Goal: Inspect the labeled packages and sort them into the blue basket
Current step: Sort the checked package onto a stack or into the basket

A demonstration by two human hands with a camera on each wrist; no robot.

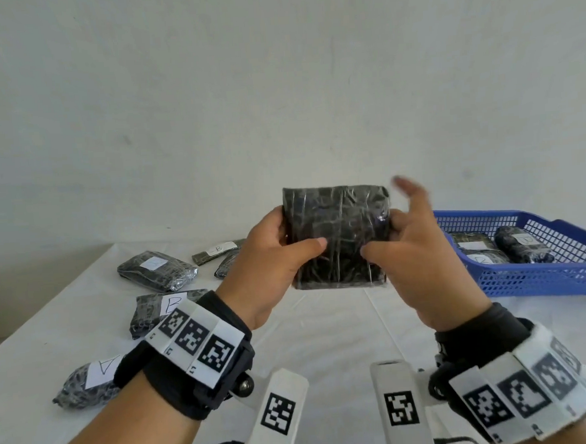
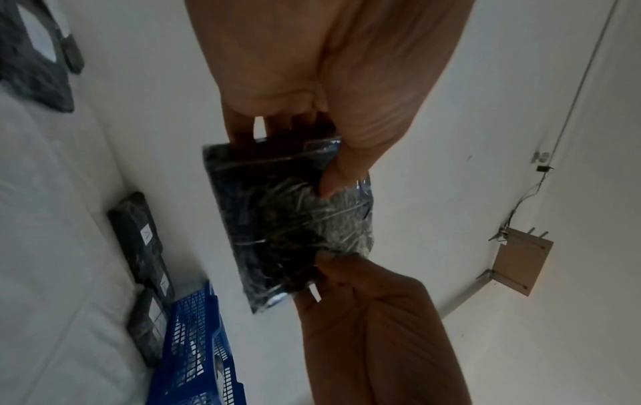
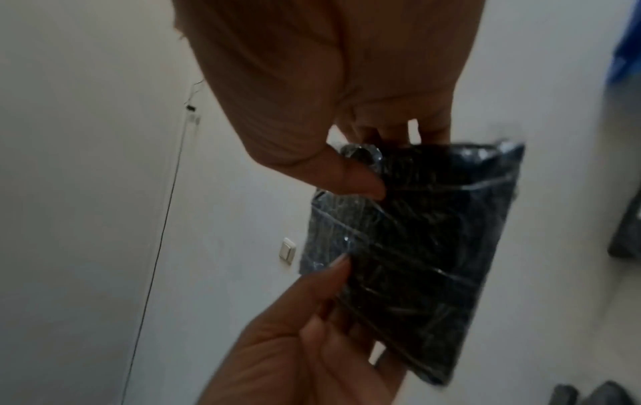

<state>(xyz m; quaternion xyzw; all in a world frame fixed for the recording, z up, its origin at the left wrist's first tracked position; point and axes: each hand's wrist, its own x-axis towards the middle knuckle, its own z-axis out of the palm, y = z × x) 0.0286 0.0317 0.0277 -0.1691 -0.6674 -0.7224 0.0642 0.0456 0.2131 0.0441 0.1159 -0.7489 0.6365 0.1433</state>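
I hold a dark, plastic-wrapped package [image 1: 337, 236] upright above the middle of the table, and the side facing me shows no label. My left hand [image 1: 296, 242] grips its left edge, thumb on the front and fingers behind. My right hand [image 1: 385, 247] pinches the right edge with the thumb in front, while one finger is lifted and blurred above the top corner. The left wrist view shows the package [image 2: 277, 219] between my left hand [image 2: 312, 82] and right hand [image 2: 374, 328]. The blue basket [image 1: 535, 282] stands on the table to the right.
Several labelled packages lie on the white table at the left, among them one marked A [image 1: 88, 382] and one marked B [image 1: 163, 308]. Wrapped packages [image 1: 523, 245] lie inside the basket. A pale wall rises behind the table's far edge.
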